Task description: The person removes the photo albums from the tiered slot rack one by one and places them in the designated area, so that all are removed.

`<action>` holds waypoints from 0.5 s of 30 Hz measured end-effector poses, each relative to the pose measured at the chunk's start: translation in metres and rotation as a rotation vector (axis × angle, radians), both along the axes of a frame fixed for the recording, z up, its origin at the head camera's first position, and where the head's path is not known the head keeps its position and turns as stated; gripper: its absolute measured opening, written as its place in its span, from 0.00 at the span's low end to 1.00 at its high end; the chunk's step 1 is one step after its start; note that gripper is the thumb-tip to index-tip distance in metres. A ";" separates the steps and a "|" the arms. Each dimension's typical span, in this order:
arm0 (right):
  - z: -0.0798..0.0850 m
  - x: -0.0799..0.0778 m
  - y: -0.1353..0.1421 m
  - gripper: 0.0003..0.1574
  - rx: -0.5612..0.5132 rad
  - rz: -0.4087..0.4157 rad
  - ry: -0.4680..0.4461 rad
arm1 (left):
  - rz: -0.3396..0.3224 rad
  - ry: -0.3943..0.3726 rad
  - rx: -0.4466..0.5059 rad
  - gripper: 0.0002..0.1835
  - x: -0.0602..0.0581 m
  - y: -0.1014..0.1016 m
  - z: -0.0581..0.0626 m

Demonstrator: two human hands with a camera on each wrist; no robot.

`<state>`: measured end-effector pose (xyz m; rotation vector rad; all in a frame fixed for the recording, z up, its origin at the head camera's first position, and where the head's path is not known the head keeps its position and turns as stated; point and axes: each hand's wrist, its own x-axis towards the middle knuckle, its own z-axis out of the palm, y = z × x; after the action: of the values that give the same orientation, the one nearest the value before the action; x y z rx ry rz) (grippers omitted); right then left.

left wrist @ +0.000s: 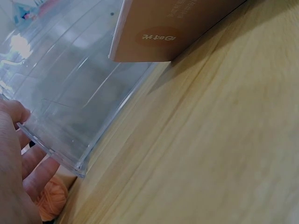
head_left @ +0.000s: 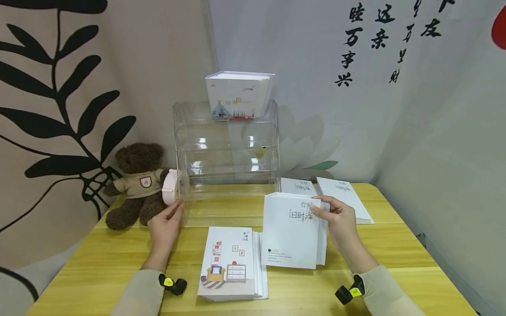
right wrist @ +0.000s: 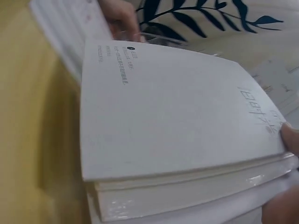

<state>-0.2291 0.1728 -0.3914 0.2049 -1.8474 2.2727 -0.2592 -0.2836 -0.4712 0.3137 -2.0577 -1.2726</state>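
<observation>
In the head view, the left hand (head_left: 165,228) pinches the edge of one clear rack (head_left: 226,175), centre; the right hand (head_left: 343,219), right of centre, grips one white album (head_left: 291,232). Two pale albums (head_left: 344,197) lie right, an illustrated album (head_left: 227,259) bottom centre, one boxy album (head_left: 233,96) upper centre, one teddy bear (head_left: 142,184) left. Left wrist: fingers straddle the rack's edge, lower left. Right wrist: the gripped album fills the middle.

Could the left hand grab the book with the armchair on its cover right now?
Probably, if it lets go first: the left hand pinches the edge of the clear rack. The book is close by on the table, and nothing visible blocks the way between them.
</observation>
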 end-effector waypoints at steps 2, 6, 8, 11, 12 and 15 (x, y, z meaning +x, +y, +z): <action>-0.008 0.000 0.003 0.20 0.011 0.008 -0.039 | -0.008 0.014 0.000 0.16 0.000 -0.001 0.000; -0.020 -0.003 0.010 0.21 0.031 -0.028 -0.103 | -0.019 0.033 -0.005 0.16 0.000 -0.001 0.001; -0.026 -0.006 0.013 0.21 0.038 -0.042 -0.146 | -0.019 0.030 -0.007 0.16 -0.001 -0.001 0.001; -0.033 -0.011 0.017 0.20 0.031 -0.018 -0.231 | -0.016 0.014 -0.001 0.16 -0.001 -0.001 0.000; -0.035 -0.012 0.018 0.20 0.033 -0.004 -0.257 | -0.017 0.010 0.002 0.17 -0.001 -0.001 0.000; -0.042 -0.014 0.021 0.22 0.057 0.036 -0.324 | -0.015 0.008 0.013 0.17 -0.001 0.001 -0.002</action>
<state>-0.2431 0.1934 -0.4333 -0.1314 -2.0773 2.3947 -0.2598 -0.2829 -0.4727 0.2987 -2.0495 -1.2942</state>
